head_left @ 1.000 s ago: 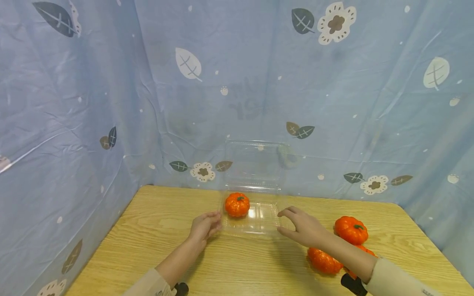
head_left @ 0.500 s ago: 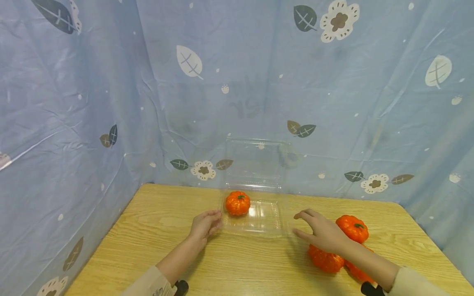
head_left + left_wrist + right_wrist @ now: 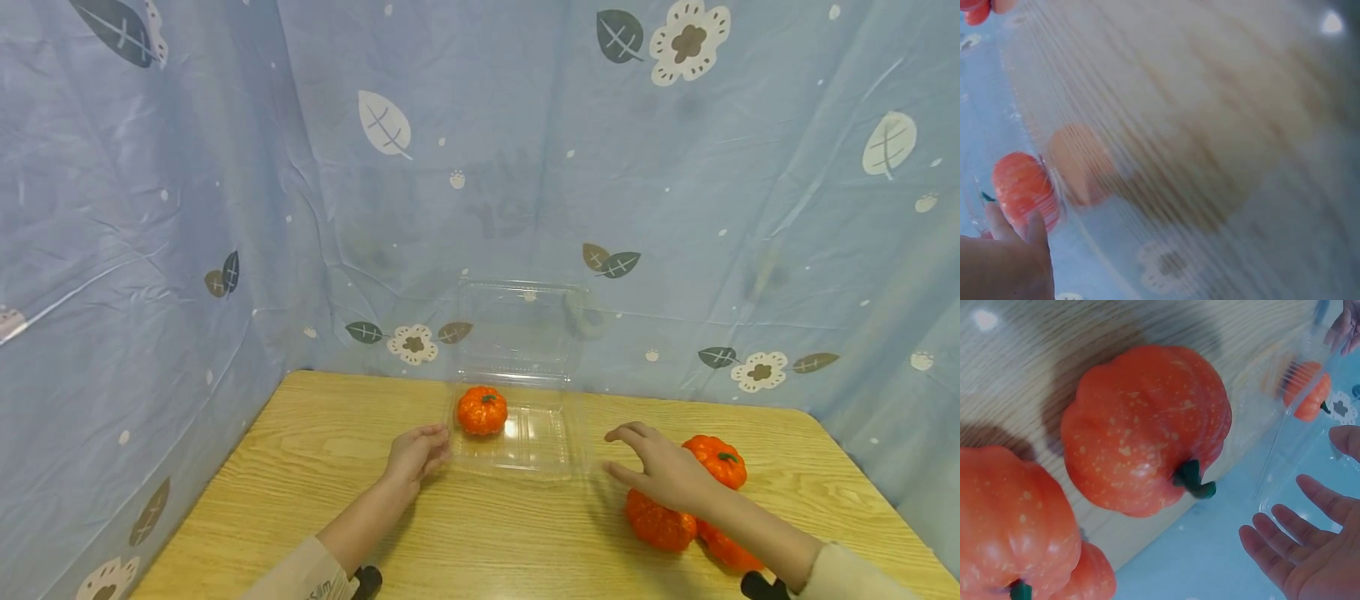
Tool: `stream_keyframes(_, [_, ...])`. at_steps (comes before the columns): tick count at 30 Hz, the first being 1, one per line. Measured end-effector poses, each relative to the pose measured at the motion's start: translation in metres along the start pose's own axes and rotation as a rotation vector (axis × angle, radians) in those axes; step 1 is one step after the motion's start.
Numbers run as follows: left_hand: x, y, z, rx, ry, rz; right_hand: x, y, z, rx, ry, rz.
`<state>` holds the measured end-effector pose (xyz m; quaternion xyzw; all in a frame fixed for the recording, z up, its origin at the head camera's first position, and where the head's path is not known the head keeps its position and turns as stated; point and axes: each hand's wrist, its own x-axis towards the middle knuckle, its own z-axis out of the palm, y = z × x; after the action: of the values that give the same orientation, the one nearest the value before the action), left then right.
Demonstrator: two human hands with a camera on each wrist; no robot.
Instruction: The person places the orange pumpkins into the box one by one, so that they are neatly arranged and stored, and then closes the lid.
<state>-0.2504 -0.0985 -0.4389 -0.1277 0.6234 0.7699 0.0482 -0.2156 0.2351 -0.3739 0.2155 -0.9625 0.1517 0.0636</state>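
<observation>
A clear plastic box (image 3: 543, 442) lies on the table with its lid (image 3: 517, 325) raised at the back. One orange toy pumpkin (image 3: 482, 411) with a green stem sits in the box's left part. At the box's left rim is my left hand (image 3: 415, 457), fingers extended; in the left wrist view its fingers (image 3: 1037, 231) overlap the pumpkin. My right hand (image 3: 667, 475) hovers right of the box, thumb and fingers spread, holding nothing. Beneath and beside it are a near pumpkin (image 3: 660, 521), a far pumpkin (image 3: 716, 460) and a third one (image 3: 727, 552) partly hidden by the forearm.
The wooden table (image 3: 480, 542) ends at a blue curtain (image 3: 525, 208) with leaf and flower prints. Another side of the curtain (image 3: 150, 292) hangs along the left. The raised lid stands close in front of the back curtain.
My right hand has let go of the box's right side and moved right, toward the pumpkins. My left hand stays at the left rim. The pumpkin in the box has not moved.
</observation>
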Motion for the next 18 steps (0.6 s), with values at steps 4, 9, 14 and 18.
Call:
stream_keyframes(4, [-0.001, 0.000, 0.000, -0.005, -0.007, 0.000, -0.003, 0.006, -0.002, 0.004, 0.011, 0.007])
stream_keyframes(9, [-0.002, 0.000, 0.000, -0.003, -0.011, 0.001, -0.009, 0.015, -0.007, -0.017, 0.041, 0.023])
stream_keyframes(14, [-0.001, -0.001, 0.000, 0.001, -0.009, 0.002, -0.015, 0.027, -0.011, -0.022, 0.048, 0.065])
stream_keyframes(18, [0.000, -0.002, 0.001, -0.002, 0.001, 0.002, -0.020, 0.039, -0.014, -0.037, 0.068, 0.077])
